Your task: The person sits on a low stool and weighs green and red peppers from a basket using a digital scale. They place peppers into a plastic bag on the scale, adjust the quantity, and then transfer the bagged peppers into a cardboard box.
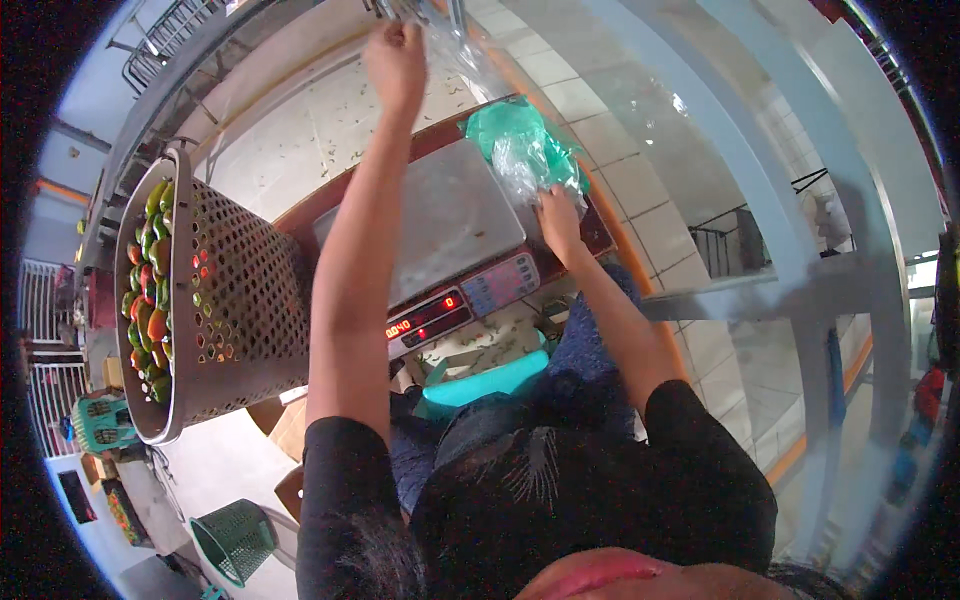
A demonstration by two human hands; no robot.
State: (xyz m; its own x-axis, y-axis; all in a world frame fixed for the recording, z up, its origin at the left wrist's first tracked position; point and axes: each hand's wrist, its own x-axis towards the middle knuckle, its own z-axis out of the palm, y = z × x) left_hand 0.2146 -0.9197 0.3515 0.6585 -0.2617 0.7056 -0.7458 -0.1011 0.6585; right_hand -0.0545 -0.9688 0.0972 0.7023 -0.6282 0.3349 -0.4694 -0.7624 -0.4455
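Observation:
My left hand is raised at the far side with its fingers curled closed. Clear plastic sheeting hangs just to its right; whether those fingers hold any of it is hidden. At the right edge of a digital weighing scale, my right hand pinches a clear plastic bag. Green plastic bags lie under and beyond that clear one. The scale's metal plate carries nothing, and its display panel glows red on the near side.
A tall brown perforated basket of green and red peppers stands left of the scale. A turquoise plastic stool or tub is close to my legs. Grey metal framing rises on the right. A green basket stands lower left.

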